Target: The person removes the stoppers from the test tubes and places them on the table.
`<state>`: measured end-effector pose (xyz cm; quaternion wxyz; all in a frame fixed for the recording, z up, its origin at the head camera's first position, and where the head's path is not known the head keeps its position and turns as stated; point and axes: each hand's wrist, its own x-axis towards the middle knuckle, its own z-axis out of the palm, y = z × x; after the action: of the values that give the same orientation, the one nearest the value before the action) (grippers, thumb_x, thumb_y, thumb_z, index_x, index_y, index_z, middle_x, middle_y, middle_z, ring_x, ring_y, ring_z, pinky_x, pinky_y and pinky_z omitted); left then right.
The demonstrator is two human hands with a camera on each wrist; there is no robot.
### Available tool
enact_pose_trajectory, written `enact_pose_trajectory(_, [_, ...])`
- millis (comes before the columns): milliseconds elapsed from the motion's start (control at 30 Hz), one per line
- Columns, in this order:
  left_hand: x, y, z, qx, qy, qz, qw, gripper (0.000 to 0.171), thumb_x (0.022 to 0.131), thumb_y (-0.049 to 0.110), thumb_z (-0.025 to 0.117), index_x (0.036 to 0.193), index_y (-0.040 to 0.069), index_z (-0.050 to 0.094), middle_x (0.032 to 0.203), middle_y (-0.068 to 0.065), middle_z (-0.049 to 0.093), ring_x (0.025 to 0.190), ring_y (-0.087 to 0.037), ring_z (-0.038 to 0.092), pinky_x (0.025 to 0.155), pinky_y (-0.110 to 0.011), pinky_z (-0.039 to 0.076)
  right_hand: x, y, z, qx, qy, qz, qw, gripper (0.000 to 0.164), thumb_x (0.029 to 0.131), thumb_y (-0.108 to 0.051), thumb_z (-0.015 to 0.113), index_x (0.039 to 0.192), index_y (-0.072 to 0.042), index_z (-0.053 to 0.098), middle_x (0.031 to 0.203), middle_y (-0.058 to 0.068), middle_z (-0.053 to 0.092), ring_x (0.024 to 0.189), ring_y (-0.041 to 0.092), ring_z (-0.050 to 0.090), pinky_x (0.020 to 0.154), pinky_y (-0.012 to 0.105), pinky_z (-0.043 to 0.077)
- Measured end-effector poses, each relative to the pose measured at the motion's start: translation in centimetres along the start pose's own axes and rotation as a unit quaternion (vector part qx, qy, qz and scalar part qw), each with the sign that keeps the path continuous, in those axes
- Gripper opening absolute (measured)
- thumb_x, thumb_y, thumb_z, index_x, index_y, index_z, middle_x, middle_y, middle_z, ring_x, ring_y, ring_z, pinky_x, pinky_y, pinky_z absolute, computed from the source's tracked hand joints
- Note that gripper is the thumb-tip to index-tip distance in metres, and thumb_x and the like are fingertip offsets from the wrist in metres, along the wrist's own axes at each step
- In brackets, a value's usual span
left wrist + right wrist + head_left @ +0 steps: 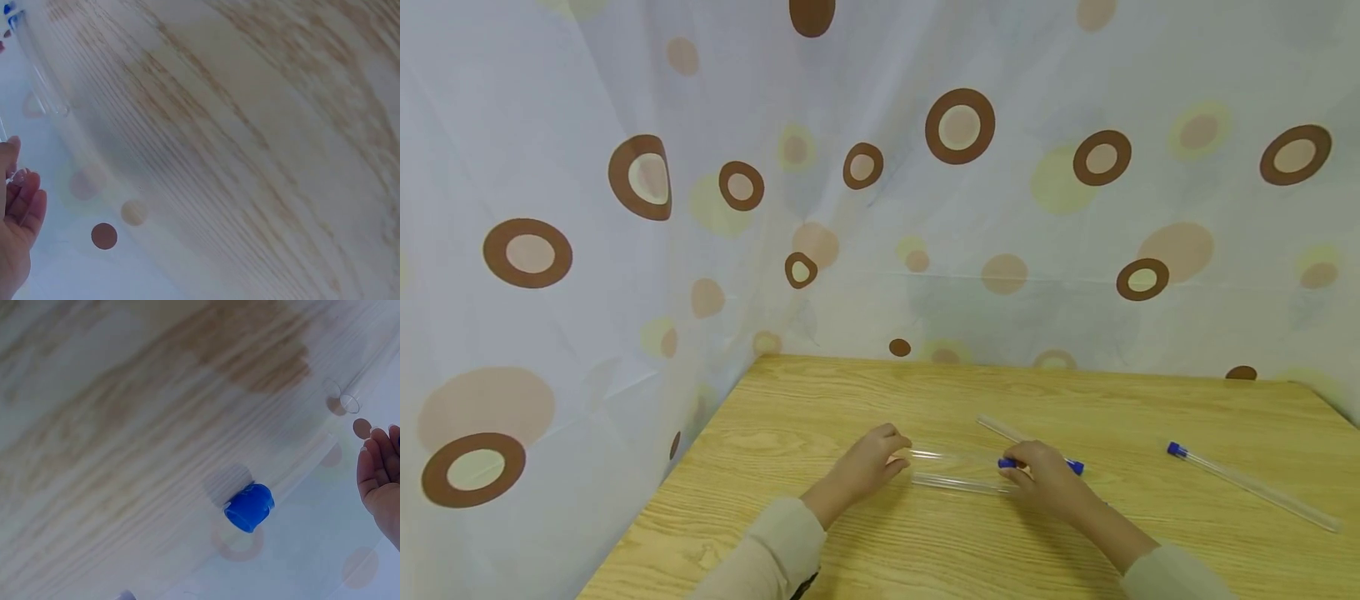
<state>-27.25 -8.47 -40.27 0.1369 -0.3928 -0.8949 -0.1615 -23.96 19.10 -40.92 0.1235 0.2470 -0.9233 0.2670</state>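
In the head view my left hand (pixel 865 462) pinches the left end of a clear tube (pixel 934 454), held above the table. My right hand (pixel 1047 482) pinches a blue cap (pixel 1006 462) at the tube's right end; whether the cap sits on the tube I cannot tell. Just below lies a second clear tube (pixel 962 483), its right end hidden by the right hand. The left wrist view has the left hand (pixel 22 219) with its fingertips at a tube end (pixel 19 177). At the right wrist view's edge the right hand (pixel 384 478) has curled fingers.
Behind the right hand lies a clear tube (pixel 996 427) with a blue cap (pixel 1076 467). Another capped tube (pixel 1262 490) lies at the right on the wooden table (pixel 805 400). A dotted curtain (pixel 880 208) hangs along the table's back and left sides.
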Motion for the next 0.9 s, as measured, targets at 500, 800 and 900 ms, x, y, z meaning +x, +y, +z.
enact_pose_trajectory(500, [0.1, 1.0, 0.3, 0.018, 0.021, 0.022, 0.9994, 0.019, 0.084, 0.011, 0.067, 0.100, 0.000, 0.067, 0.092, -0.007, 0.062, 0.083, -0.015, 0.061, 0.070, -0.011, 0.051, -1.1, 0.4, -0.7, -0.003, 0.002, -0.014, 1.000, 0.006, 0.084, -0.009, 0.065, 0.078, -0.011, 0.064, 0.083, -0.003, 0.065, 0.077, 0.013, 0.059, 0.065, 0.025, 0.051])
enact_pose_trajectory(800, [0.1, 1.3, 0.5, 0.022, 0.026, 0.051, 0.9981, 0.018, 0.083, 0.011, 0.068, 0.098, 0.001, 0.067, 0.091, -0.006, 0.062, 0.083, -0.015, 0.061, 0.070, -0.009, 0.050, -1.8, 0.4, -1.0, 0.004, -0.009, -0.017, 1.000, 0.009, 0.084, -0.009, 0.064, 0.076, -0.012, 0.063, 0.080, -0.008, 0.061, 0.076, 0.006, 0.053, 0.065, 0.024, 0.050])
enact_pose_trajectory(900, [0.1, 1.5, 0.4, 0.026, 0.019, 0.054, 0.9980, 0.018, 0.083, 0.012, 0.068, 0.099, 0.001, 0.067, 0.092, -0.006, 0.062, 0.084, -0.015, 0.061, 0.071, -0.010, 0.050, -2.1, 0.5, -1.0, 0.001, -0.009, -0.019, 1.000, 0.009, 0.084, -0.009, 0.065, 0.076, -0.012, 0.063, 0.080, -0.007, 0.062, 0.076, 0.008, 0.055, 0.065, 0.024, 0.050])
